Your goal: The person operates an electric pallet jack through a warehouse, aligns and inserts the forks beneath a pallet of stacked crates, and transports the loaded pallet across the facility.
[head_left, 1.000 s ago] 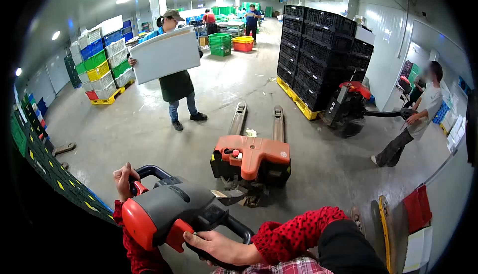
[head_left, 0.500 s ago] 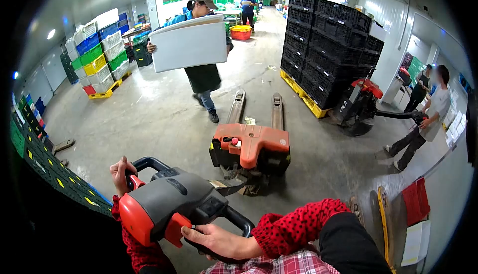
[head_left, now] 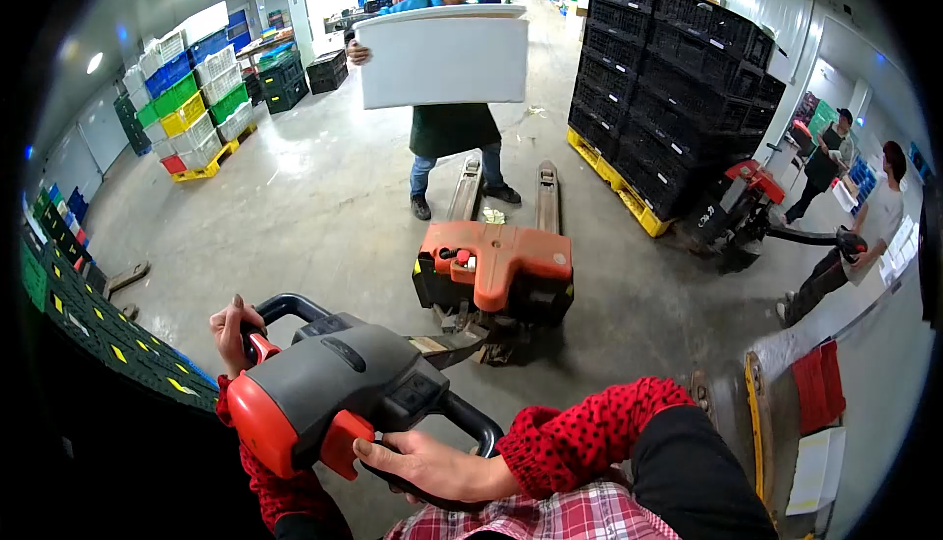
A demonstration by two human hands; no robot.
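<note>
My left hand (head_left: 234, 334) is wrapped round the far grip of the control handle (head_left: 339, 383) of an electric pallet jack, near a red lever. Closer to my body, my right hand (head_left: 447, 466) grips the handle's other side, its thumb by a red button piece. The grey and red handle head lies tilted in front of me. Ahead stands the pallet jack's orange and black body (head_left: 501, 255), joined to the handle by a metal arm. Its two forks (head_left: 547, 196) point away from me, bare of any load, with a scrap on the floor between them.
A person carrying a white foam box (head_left: 442, 59) stands at the fork tips. To the right, black crates (head_left: 678, 79) are stacked on a yellow pallet (head_left: 619, 187), beside another person's pallet jack (head_left: 732, 211). Coloured crates (head_left: 182, 98) stand back left; dark green crates (head_left: 108, 334) line the near left.
The person with the white box has stepped rightward to the fork tips. The black crate stack and the other pallet jack sit further right in view. Both my hands keep their hold.
</note>
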